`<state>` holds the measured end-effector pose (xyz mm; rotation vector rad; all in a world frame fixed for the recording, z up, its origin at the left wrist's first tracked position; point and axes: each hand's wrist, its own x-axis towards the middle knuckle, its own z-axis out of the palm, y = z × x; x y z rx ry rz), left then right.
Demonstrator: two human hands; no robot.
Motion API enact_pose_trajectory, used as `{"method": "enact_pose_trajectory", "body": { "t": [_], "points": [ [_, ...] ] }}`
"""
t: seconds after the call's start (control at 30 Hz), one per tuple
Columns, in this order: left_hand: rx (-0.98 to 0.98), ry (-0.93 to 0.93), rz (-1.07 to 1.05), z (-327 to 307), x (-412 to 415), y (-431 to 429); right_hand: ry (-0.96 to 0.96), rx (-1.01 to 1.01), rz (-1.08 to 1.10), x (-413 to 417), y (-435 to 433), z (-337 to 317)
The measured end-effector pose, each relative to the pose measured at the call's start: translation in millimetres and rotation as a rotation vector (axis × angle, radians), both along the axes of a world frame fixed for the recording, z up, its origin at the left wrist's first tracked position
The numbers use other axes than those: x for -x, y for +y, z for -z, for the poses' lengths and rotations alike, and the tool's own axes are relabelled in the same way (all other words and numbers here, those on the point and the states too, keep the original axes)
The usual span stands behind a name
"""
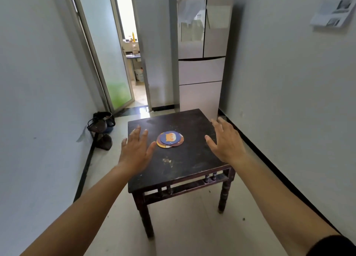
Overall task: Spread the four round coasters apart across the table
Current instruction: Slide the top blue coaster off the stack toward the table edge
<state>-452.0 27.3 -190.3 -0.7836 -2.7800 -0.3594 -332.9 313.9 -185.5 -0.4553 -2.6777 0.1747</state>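
Observation:
A loose pile of round coasters (170, 139) lies near the middle of a small dark wooden table (185, 163). The top coaster is blue with an orange cartoon figure; brown and yellow edges of others peek out beneath it. My left hand (135, 149) hovers over the table's left side, fingers spread, its thumb close to the pile's left edge. My right hand (225, 142) is raised over the right side of the table, fingers apart, holding nothing.
A tall fridge (202, 62) stands just behind the table. White walls close in on both sides. Dark bags (101, 124) sit on the floor by the left wall, and an open door (115, 66) leads off at the back left.

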Motion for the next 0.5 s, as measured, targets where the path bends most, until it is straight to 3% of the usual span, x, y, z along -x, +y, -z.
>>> {"method": "enact_pose_trajectory", "body": {
  "t": [0.17,0.3,0.5],
  "points": [
    [0.087,-0.124,-0.018,52.1,83.6,51.6,-0.06,0.089,-0.002,92.7,47.7,42.3],
    [0.175,-0.327,-0.081,82.8,155.0,98.3,-0.138,0.153,-0.063,172.8,84.5,71.1],
    [0.163,-0.545,-0.176,119.9,240.8,147.9,-0.323,0.223,-0.149,278.1,129.5,94.5]
  ]
}}
